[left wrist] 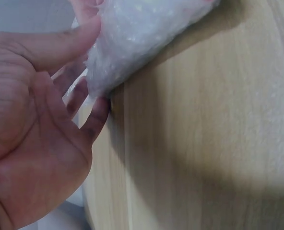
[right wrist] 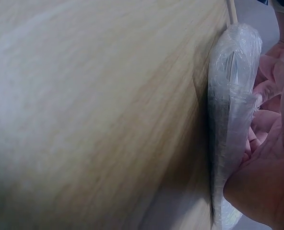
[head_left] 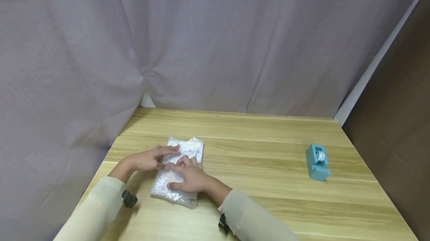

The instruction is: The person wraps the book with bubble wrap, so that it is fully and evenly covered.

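A flat package in clear bubble wrap (head_left: 174, 191) lies on the table, with something white and flat showing through the plastic. My left hand (head_left: 149, 159) rests on its upper left part, fingers reaching across the wrap. In the left wrist view, the thumb and fingertips of that left hand (left wrist: 41, 110) touch the wrap (left wrist: 132, 38) near its edge. My right hand (head_left: 191, 177) presses on the middle of the package from above, fingers slightly bent. From the right wrist, the package's layered side (right wrist: 230, 110) shows, with the right hand (right wrist: 271, 143) over its top face.
A blue tape dispenser (head_left: 317, 162) with a roll of clear tape stands on the right side of the wooden table (head_left: 255, 159). Grey curtains (head_left: 215, 47) hang behind and to the left; a brown panel (head_left: 396, 114) borders the right.
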Tool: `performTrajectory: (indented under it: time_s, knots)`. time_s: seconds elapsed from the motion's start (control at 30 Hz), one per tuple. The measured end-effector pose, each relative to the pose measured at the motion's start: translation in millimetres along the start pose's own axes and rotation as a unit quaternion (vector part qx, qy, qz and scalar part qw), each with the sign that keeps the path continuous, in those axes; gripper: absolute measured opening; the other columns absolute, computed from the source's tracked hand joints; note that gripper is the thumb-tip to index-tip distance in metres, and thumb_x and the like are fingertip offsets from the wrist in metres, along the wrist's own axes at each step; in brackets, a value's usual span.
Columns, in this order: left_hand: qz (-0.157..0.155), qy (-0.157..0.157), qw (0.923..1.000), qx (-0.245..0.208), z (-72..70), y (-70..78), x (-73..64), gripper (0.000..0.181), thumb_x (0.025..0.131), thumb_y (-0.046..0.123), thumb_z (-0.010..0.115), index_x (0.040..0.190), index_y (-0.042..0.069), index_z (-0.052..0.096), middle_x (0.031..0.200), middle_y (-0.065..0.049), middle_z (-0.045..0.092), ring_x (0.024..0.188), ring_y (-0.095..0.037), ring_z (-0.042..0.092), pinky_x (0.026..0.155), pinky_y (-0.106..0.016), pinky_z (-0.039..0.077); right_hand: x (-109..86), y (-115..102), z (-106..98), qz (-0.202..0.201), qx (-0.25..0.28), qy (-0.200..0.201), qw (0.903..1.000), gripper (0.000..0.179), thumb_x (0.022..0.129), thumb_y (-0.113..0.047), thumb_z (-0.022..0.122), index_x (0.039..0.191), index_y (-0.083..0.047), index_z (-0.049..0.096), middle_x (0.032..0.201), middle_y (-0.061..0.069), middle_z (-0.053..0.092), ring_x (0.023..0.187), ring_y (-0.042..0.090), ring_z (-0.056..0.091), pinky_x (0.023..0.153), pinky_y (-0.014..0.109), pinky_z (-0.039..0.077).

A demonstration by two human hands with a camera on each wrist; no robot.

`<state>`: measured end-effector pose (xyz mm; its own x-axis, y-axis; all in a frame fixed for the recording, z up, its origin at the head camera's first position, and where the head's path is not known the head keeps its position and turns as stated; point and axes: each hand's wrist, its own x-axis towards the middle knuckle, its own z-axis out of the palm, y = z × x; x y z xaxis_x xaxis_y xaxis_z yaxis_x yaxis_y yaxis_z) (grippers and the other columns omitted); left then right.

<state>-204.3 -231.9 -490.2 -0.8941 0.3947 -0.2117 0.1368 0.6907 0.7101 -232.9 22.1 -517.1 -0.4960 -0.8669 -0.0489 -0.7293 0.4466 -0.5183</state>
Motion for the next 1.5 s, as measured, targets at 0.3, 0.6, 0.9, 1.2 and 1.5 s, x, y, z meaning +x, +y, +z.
performTrajectory:
  time_s: [0.3, 0.6, 0.9, 1.2, 1.5]
  knots:
    - [0.045, 0.018, 0.9983, 0.030, 4.2, -2.0, 5.9, 0.064, 0.094, 0.010, 0.080, 0.153, 0.014, 0.057, 0.180, -0.018, 0.033, 0.156, -0.054, 0.029, 0.124, -0.090, 0.017, -0.1, 0.7, 2.2, -0.006, -0.009, 0.003, 0.9999, 0.074, 0.104, -0.064, 0.064, 0.169, -0.033, 0.047, 0.146, 0.001, 0.050, 0.122, 0.017, 0.039, 0.100, 0.031, 0.034]
    - [0.024, 0.007, 0.9982, 0.055, 3.9, 1.3, 10.0, 0.061, 0.094, 0.005, 0.078, 0.150, 0.018, 0.056, 0.180, -0.018, 0.032, 0.159, -0.063, 0.022, 0.122, -0.092, 0.017, 1.6, 7.1, 1.3, 0.017, 0.041, 0.014, 0.9989, 0.091, 0.104, -0.062, 0.067, 0.174, -0.016, 0.033, 0.147, 0.005, 0.049, 0.125, 0.018, 0.042, 0.107, 0.036, 0.040]
    - [0.024, 0.006, 0.9997, 0.000, 1.7, -3.6, 10.0, 0.052, 0.107, 0.022, 0.070, 0.157, 0.013, 0.056, 0.180, -0.017, 0.033, 0.164, -0.059, 0.015, 0.125, -0.091, 0.008, 1.4, 7.4, 3.1, 0.013, 0.043, 0.022, 0.9988, 0.104, 0.102, -0.061, 0.071, 0.179, -0.016, 0.017, 0.142, 0.004, 0.053, 0.124, 0.017, 0.045, 0.110, 0.042, 0.043]
    - [0.006, 0.064, 0.9978, 0.019, 12.9, -2.9, 12.8, 0.044, 0.100, 0.018, 0.078, 0.141, 0.022, 0.061, 0.175, -0.016, 0.038, 0.144, -0.046, 0.034, 0.122, -0.086, 0.023, 0.9, 8.0, 3.5, 0.012, 0.040, 0.022, 0.9989, 0.102, 0.102, -0.061, 0.070, 0.178, -0.014, 0.020, 0.146, 0.005, 0.053, 0.130, 0.017, 0.045, 0.110, 0.037, 0.041]
    - [0.009, 0.042, 0.9988, 0.023, 10.7, -1.4, 12.2, 0.050, 0.100, 0.018, 0.078, 0.146, 0.020, 0.059, 0.178, -0.017, 0.035, 0.147, -0.050, 0.032, 0.121, -0.088, 0.022, -2.7, 11.5, -0.1, 0.002, 0.050, 0.013, 0.9987, 0.097, 0.104, -0.057, 0.071, 0.176, -0.012, 0.025, 0.149, 0.004, 0.052, 0.135, 0.018, 0.045, 0.113, 0.037, 0.041]
